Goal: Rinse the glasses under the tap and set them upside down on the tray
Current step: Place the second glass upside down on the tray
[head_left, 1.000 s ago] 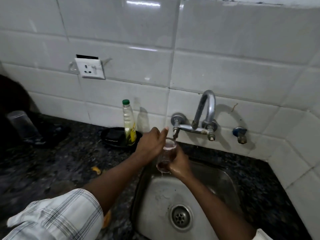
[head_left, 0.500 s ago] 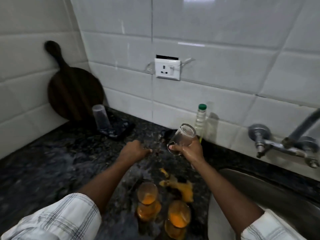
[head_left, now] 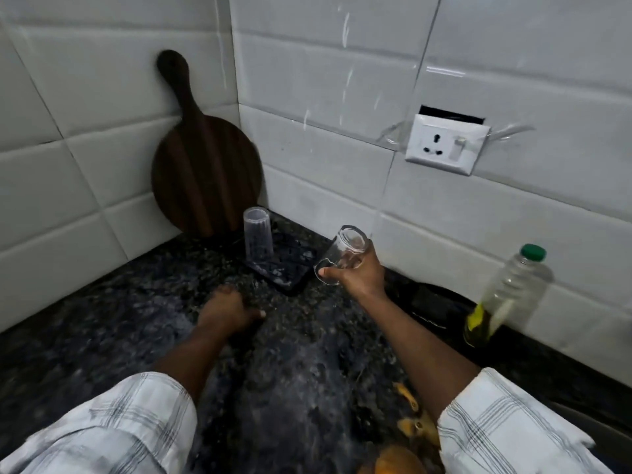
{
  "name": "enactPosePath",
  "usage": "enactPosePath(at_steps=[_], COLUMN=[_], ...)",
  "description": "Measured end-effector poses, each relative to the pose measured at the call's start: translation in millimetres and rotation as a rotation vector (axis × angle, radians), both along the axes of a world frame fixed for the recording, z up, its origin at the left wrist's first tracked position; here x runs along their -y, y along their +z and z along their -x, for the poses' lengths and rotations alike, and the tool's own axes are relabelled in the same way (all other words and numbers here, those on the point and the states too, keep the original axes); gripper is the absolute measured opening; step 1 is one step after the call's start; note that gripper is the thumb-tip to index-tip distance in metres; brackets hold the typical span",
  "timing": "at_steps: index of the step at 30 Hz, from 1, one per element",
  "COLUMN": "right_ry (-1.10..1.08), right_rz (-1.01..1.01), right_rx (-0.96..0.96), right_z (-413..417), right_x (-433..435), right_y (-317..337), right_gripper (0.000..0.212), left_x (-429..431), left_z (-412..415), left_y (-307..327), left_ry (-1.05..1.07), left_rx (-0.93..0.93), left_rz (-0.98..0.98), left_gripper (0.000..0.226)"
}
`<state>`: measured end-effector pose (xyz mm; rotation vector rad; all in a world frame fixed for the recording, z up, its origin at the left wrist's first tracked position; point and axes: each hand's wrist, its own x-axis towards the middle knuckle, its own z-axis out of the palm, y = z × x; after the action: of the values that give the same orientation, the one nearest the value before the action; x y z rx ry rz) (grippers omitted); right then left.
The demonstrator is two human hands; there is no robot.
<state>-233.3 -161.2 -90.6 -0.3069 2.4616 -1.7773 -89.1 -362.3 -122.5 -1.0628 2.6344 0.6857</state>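
White tiled walls meet in a corner above a dark speckled stone counter, wet and glossy in patches. Leaning upright in that corner is a round dark wooden board with a long handle. At the right, a clear plastic bottle with a green cap holds a little yellowish liquid and stands near a low black dish. On the wall above them is a white socket plate. Nothing lies between the hands and the tray.

A small dark tray sits on the counter in front of the board, with one clear glass upside down on its far left part. The right hand grips a second clear glass round its side, thumb near the rim. This glass is tilted, base up toward the wall and mouth down to the left, in the air just beside the tray's right corner.

The left hand rests on the counter near the tray, blurred, thumb out to the right. Its fingers are bent under and hidden, so how tightly they close cannot be told. Yellow-orange spill and a round orange shape show at the bottom edge, cut off and partly behind the right sleeve.
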Motion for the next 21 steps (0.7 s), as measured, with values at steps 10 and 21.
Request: enactPosePath(at_steps=[10, 21], right_ry=[0.128, 0.297], right_rz=[-0.113, -0.271], right_rx=[-0.025, -0.109], right_z=[75.1, 108.8], right_x=[120.4, 168.9], right_y=[-11.8, -32.5], right_gripper=[0.084, 0.084], left_x=[24.0, 30.9], left_z=[50.9, 78.3], left_y=[0.4, -1.6], left_ry=[-0.202, -0.254], left_rx=[0.142, 0.213], left_rz=[0.102, 0.122], left_gripper=[0.08, 0.089])
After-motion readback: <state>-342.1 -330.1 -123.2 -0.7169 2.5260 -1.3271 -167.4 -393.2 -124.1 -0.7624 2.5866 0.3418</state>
